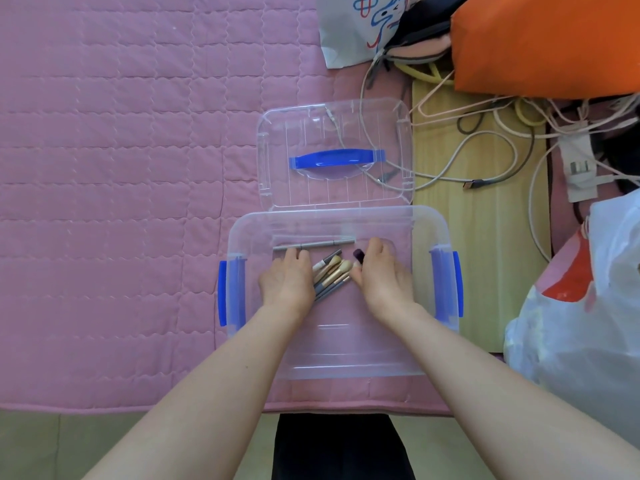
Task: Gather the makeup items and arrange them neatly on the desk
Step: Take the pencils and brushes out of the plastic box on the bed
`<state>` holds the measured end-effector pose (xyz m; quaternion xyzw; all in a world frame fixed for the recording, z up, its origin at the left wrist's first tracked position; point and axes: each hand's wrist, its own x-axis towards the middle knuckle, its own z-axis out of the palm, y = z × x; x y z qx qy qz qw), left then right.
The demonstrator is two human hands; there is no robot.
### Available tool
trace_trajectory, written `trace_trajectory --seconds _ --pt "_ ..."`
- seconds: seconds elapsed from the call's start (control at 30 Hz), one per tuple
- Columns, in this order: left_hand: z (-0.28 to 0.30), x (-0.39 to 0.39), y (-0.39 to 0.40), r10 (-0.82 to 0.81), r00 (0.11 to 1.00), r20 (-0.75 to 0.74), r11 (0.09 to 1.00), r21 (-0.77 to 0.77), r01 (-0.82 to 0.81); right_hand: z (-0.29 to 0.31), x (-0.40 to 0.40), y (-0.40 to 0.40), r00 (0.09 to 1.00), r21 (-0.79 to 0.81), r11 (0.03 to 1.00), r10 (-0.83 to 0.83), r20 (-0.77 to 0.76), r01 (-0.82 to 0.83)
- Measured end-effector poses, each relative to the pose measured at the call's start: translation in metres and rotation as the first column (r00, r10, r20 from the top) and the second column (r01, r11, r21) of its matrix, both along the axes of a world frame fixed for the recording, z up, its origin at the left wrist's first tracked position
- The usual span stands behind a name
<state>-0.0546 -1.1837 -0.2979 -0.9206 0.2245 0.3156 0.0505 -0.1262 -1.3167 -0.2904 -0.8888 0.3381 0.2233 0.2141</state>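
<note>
A clear plastic box with blue side latches stands open on the pink quilt. Inside it lies a bundle of several makeup brushes with pale tips and grey handles. A long grey pencil lies along the far wall. My left hand is inside the box, fingers curled at the left side of the brushes near the pencil. My right hand is inside too, and it holds a small dark purple item at the right side of the brushes.
The box's clear lid with a blue handle lies flat just beyond the box. Right of it are a wooden board with tangled cables, an orange bag and white plastic bags. Pink quilt spreads left.
</note>
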Motion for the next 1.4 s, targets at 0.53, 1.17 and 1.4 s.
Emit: trace_trajectory --seconds 0.53,1.17,1.4 --pt "0.007 -0.007 0.007 -0.055 0.991 -0.124 0.998 0.026 0.059 0.005 0.021 0.018 0.767 -0.373 0.682 0.623 -0.157 -0.63" --pt "0.076 -0.013 0.017 0.461 0.83 -0.314 0.795 -0.269 -0.544 0.041 -0.002 -0.008 0.946 0.19 0.927 0.32 0.056 -0.325" --pt "0.181 -0.043 0.02 0.637 0.584 -0.503 0.423 -0.405 -0.811 0.157 -0.028 -0.009 0.992 0.573 0.82 -0.073 0.106 -0.001"
